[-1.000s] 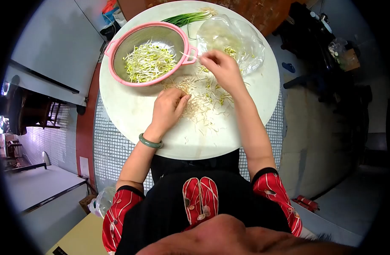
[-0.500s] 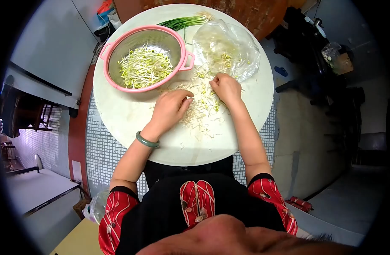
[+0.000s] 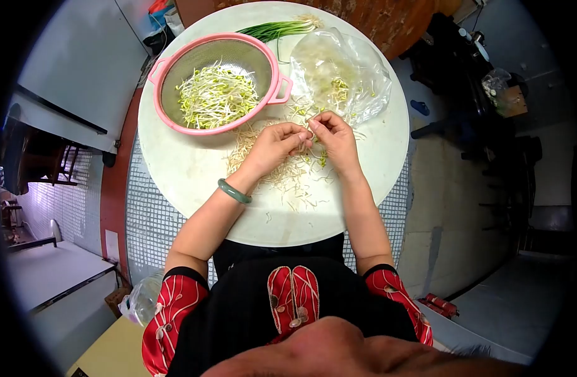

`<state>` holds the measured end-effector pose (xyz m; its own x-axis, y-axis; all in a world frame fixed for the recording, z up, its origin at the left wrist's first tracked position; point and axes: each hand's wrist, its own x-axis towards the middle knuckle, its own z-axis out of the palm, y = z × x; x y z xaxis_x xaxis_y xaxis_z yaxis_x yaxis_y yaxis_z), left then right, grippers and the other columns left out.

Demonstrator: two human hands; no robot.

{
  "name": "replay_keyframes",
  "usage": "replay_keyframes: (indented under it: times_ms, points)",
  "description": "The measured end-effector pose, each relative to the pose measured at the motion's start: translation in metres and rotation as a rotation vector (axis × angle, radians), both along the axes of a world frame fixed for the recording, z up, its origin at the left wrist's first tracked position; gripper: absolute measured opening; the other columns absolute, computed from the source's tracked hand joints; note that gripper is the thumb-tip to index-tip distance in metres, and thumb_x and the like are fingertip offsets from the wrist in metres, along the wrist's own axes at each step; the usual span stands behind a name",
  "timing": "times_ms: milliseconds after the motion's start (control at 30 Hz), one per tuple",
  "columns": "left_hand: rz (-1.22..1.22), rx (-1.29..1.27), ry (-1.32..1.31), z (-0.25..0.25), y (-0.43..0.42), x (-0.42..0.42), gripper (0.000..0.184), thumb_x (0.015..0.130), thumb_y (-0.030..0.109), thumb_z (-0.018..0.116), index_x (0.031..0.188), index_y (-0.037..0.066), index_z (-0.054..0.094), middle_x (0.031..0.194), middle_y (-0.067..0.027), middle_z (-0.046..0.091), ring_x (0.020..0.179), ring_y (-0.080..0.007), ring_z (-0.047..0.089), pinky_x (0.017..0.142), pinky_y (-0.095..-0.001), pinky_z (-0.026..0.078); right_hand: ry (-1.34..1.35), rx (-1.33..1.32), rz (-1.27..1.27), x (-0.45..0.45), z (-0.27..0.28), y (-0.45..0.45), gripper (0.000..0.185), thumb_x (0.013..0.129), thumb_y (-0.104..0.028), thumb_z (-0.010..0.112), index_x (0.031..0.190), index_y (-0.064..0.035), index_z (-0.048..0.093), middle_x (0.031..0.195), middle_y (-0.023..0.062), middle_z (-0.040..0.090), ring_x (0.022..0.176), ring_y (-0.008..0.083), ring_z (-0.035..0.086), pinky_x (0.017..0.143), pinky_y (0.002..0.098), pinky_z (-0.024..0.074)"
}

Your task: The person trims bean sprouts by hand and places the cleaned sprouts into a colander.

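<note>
Both grips work fingertip to fingertip above the desk (image 3: 282, 231), to the right of the colander (image 3: 206, 131) and nearer the person. The left grip (image 3: 276, 147) is closed in a pinch, thumb against forefinger. The right grip (image 3: 337, 138) is likewise closed in a pinch, its fingertips just beside those of the left. Any item between the fingertips is too fine to identify with certainty.

Beneath and around the grips: loose bean sprouts (image 3: 322, 161) with yellow-green heads, and thin pale scraps (image 3: 287, 182) spread over the desk surface on the near right side of the colander. A green bracelet (image 3: 235, 191) encircles the left wrist.

The colander is a mesh bowl with a pink rim and two side handles. It stands upright on the desk and contains a heap of sprouts (image 3: 218, 97), the white stems crossing in all directions.

Right of the colander: a clear plastic bag (image 3: 371, 72), laid on the desk, with more sprouts visible within its outline. Beyond the colander: a bunch of green onions (image 3: 272, 30), lying near the far edge of the desk, root ends pointing right.
</note>
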<state>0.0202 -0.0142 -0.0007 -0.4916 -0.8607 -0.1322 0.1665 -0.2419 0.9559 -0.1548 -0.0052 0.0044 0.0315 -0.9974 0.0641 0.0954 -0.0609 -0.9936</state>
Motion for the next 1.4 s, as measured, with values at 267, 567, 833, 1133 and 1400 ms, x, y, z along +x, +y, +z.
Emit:
replay_keyframes:
  times_ms: [267,567,833,1133,1400]
  points:
    - [-0.039,0.187,0.091,-0.009,0.003,0.005,0.017,0.096,0.012,0.060,0.107,0.001,0.068,0.083,-0.0015,0.068,0.060,-0.0025,0.049,0.054,-0.0159,0.039,-0.248,0.071,-0.051,-0.001,-0.018,-0.001,0.008,0.097,-0.013,0.060,0.098,-0.0056,0.058,0.088,0.0022,0.064,0.076,0.0071,0.053,0.073,0.0224,0.0445]
    - [-0.009,0.225,0.106,-0.018,0.002,0.010,0.017,0.095,0.011,0.060,0.108,0.002,0.066,0.086,-0.0012,0.068,0.061,-0.0042,0.051,0.055,-0.0183,0.040,-0.096,-0.168,0.000,0.014,0.007,0.018,0.014,0.096,-0.005,0.058,0.109,-0.0014,0.055,0.096,0.0047,0.062,0.087,0.0093,0.058,0.079,0.0244,0.0479]
    - [0.176,-0.029,0.159,-0.002,0.011,0.018,0.028,0.096,0.010,0.059,0.122,0.000,0.058,0.099,-0.0024,0.064,0.074,-0.0060,0.055,0.064,-0.0199,0.045,-0.024,0.133,0.204,0.008,0.009,0.016,0.028,0.094,-0.005,0.057,0.122,0.0027,0.058,0.089,0.0005,0.061,0.079,0.0064,0.055,0.071,0.0213,0.0448]
    - [0.007,-0.363,-0.334,-0.013,0.010,0.020,0.015,0.097,0.012,0.057,0.106,0.002,0.062,0.076,-0.0062,0.063,0.067,-0.0128,0.061,0.063,-0.0284,0.048,0.246,-0.231,0.075,0.053,0.078,-0.035,0.030,0.095,-0.012,0.061,0.120,0.0029,0.062,0.090,0.0049,0.065,0.075,0.0090,0.056,0.067,0.0227,0.0450]
    - [0.267,-0.679,-0.406,-0.010,0.004,0.031,0.015,0.093,0.007,0.057,0.105,0.002,0.064,0.086,-0.0132,0.069,0.078,-0.0277,0.068,0.070,-0.0377,0.052,0.955,-0.320,-0.067,0.016,0.085,-0.055,0.016,0.090,-0.017,0.068,0.101,-0.0057,0.072,0.092,0.0093,0.067,0.076,0.0222,0.063,0.071,0.0324,0.0504]
